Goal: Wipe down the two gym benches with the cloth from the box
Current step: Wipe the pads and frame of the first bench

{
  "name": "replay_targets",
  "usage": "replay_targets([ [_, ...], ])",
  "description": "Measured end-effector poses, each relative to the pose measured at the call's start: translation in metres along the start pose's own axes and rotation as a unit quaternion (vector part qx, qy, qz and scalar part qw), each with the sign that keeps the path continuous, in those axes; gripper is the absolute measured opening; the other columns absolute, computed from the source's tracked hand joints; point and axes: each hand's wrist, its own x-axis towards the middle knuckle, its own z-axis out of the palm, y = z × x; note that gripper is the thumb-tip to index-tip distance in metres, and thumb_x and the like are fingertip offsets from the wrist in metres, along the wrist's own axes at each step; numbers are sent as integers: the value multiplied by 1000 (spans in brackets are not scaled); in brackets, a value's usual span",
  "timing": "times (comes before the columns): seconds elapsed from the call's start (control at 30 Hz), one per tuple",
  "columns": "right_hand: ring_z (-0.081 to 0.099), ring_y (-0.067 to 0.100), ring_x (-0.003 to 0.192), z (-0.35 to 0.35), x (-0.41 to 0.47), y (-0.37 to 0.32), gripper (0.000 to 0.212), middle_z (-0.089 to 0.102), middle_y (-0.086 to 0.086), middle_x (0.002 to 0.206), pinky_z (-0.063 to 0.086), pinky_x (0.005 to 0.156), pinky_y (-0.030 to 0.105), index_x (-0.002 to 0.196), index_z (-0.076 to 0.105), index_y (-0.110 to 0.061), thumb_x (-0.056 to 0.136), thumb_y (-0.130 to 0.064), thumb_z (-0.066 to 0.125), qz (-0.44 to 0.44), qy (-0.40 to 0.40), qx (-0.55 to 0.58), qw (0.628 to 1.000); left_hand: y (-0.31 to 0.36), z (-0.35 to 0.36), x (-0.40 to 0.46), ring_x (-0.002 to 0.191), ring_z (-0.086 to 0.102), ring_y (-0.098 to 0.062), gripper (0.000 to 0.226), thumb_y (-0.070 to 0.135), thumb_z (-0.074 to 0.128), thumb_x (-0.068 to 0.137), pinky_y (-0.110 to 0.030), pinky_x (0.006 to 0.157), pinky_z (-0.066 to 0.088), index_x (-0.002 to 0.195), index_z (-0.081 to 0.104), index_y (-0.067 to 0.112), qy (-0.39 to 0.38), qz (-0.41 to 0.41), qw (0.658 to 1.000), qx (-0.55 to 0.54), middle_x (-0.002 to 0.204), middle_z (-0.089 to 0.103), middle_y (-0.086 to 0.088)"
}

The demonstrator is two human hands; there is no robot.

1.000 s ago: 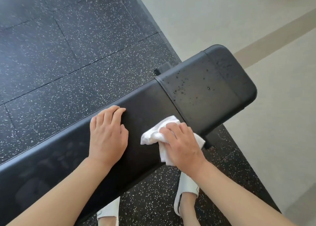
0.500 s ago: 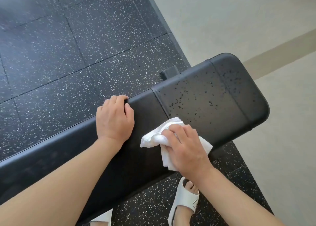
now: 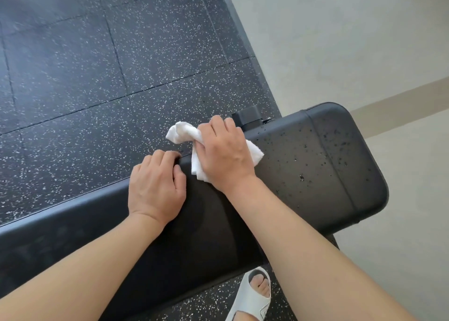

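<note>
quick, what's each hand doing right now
Left hand: holds nothing, rests on the long black padded gym bench, fingertips curled over its far edge.
Right hand: grips the crumpled white cloth against the bench.

Black rubber floor tiles (image 3: 121, 65) flecked with white cover the left and lower part of the view, with thin seams running between them. Their bevelled edge (image 3: 252, 60) runs diagonally against a smooth pale grey floor (image 3: 340, 29) on the right. A beige stripe (image 3: 398, 109) crosses that pale floor, and soft, even light falls over everything.
</note>
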Motion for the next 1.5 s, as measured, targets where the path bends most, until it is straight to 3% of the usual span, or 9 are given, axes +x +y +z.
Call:
replay_targets([
  [0.17, 53, 30, 86, -21, -40, 5, 12, 61, 9, 98, 45, 69, 42, 98, 67, -11, 95, -21, 62, -39, -19, 31, 999, 5, -5, 0, 86, 54, -36, 31, 31, 34, 95, -49, 77, 41, 102, 57, 11, -10, -14, 1000, 18, 94, 55, -8],
  [0.3, 50, 26, 83, -42, -105, 19, 10, 60, 5, 99, 45, 67, 40, 101, 67, -14, 92, -19, 67, -84, -58, 43, 994, 6, -5, 0, 94, 57, -36, 41, 32, 34, 96, -49, 83, 43, 118, 62, 13, -13, -11, 1000, 10, 103, 60, -7],
  [0.5, 52, 23, 86, -57, -166, 36, 16, 62, 3, 108, 50, 70, 39, 110, 70, -15, 94, -16, 67, -104, -82, 65, 989, 6, -5, 0, 92, 57, -34, 38, 32, 35, 97, -48, 84, 41, 117, 63, 14, -4, -16, 1000, 8, 102, 60, -6],
  [0.73, 45, 23, 94, -63, -73, 59, 18, 55, 7, 112, 45, 82, 37, 116, 69, -11, 101, -19, 63, 56, 49, 59, 995, 3, -5, 1, 93, 56, -34, 39, 32, 36, 96, -48, 84, 42, 118, 62, 14, -15, -12, 1000, -8, 102, 61, -7],
  [0.87, 49, 31, 91, -43, -21, 62, 20, 58, 12, 106, 48, 82, 47, 104, 69, -8, 99, -26, 62, 156, 62, 8, 986, 1, -2, 1, 92, 56, -34, 39, 32, 37, 95, -48, 83, 43, 117, 63, 14, -14, -7, 1000, -6, 102, 60, -6],
  [1.1, 49, 29, 87, -12, -39, -6, 15, 60, 8, 102, 46, 74, 41, 98, 68, -12, 96, -26, 66, 72, 23, 34, 997, 2, -3, 2, 91, 56, -36, 40, 31, 36, 94, -50, 82, 42, 117, 63, 12, -23, -6, 1000, -7, 101, 59, -8],
  [1.2, 54, 33, 84, -26, -36, 22, 14, 62, 12, 97, 49, 72, 46, 99, 72, -8, 96, -21, 67, -2, 9, 5, 1000, 3, -4, 2, 92, 57, -37, 41, 31, 37, 94, -51, 82, 42, 117, 64, 11, -15, -2, 1000, -9, 102, 60, -9],
  [1.37, 53, 38, 87, -58, -8, 112, 15, 60, 20, 99, 48, 79, 52, 96, 69, -2, 94, -16, 67, 134, 52, -67, 987, 1, -2, 1, 93, 57, -36, 40, 31, 37, 94, -50, 83, 42, 118, 63, 11, -2, 2, 1000, -6, 103, 60, -9],
  [1.5, 53, 37, 92, -46, 0, 87, 22, 60, 15, 102, 44, 76, 47, 94, 67, -7, 96, -28, 60, 196, 45, -97, 975, 1, -1, 1, 93, 57, -36, 40, 31, 37, 94, -50, 83, 42, 118, 62, 12, -5, 3, 1000, -6, 104, 60, -8],
])
